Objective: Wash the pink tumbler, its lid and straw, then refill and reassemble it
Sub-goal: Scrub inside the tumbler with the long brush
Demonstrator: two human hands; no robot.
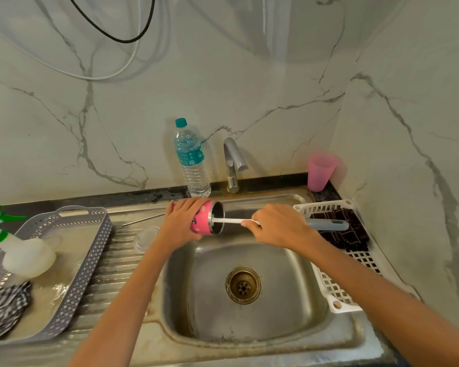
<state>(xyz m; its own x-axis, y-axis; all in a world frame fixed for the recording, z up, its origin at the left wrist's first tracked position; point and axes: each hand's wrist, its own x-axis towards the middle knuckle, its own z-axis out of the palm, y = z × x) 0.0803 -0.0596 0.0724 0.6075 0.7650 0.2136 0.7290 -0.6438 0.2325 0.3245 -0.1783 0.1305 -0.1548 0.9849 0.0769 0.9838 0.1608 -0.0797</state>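
My left hand (182,221) grips the pink tumbler (205,223), held on its side over the far edge of the sink (297,308), its steel mouth facing right. My right hand (276,226) grips a bottle brush (231,221) with a white stem and a grey handle; the bristle end is inside the tumbler's mouth. The clear round lid (145,238) lies on the ribbed drainboard left of the tumbler. A thin metal straw (143,219) lies on the drainboard behind the lid.
A water bottle (191,160) stands behind the sink beside the tap (233,165). A pink cup (321,170) is at the back right. A white rack (337,292) with a dark cloth is right; a grey tray (85,258) with a spray bottle (24,250) is left.
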